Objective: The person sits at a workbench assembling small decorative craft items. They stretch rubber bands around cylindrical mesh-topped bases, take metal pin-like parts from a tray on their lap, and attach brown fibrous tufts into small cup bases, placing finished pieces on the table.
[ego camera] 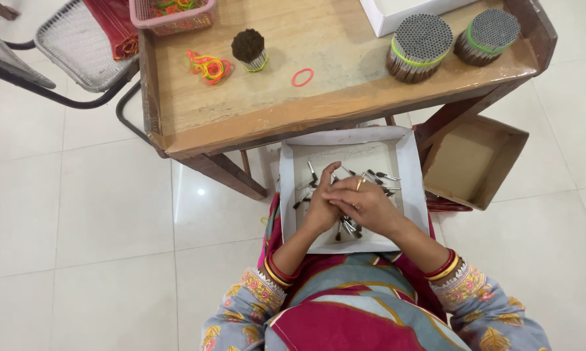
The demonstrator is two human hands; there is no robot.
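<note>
On my lap, under the head camera: both hands meet over a shallow tray, and I list what I see from the biggest thing down.
Wooden table [319, 97]: it fills the top of my view, with its front edge just above the tray.
White tray [411, 188]: a shallow cardboard box resting on my knees, below the table edge and beside the open brown carton.
Brown carton [475, 159]: it lies tilted on the floor to my right, touching the table leg.
Large banded bundles [421, 47]: two round bundles of upright sticks stand on the right end of the table, each with a green band around it.
Pink basket [173, 16]: it sits at the table's far left corner with coloured bands inside.
Left hand [322, 201]: the forearm comes up from the lower left, wrist bent inward and fingers curled loosely toward the right hand; I cannot tell whether it grips anything.
Right hand [364, 205]: it lies across the left hand's fingers, knuckles up and fingers folded down over the pile; whether it is gripping is hidden from me.
Small dark bundle [249, 49]: it stands upright near the middle of the table, well apart from my hands.
Loose rubber bands [208, 66]: a tangle left of that bundle.
Red rubber band [302, 77]: it lies alone to the bundle's right.
Small metal-tipped pieces [381, 177]: they are scattered in the tray, under and around both hands.
</note>
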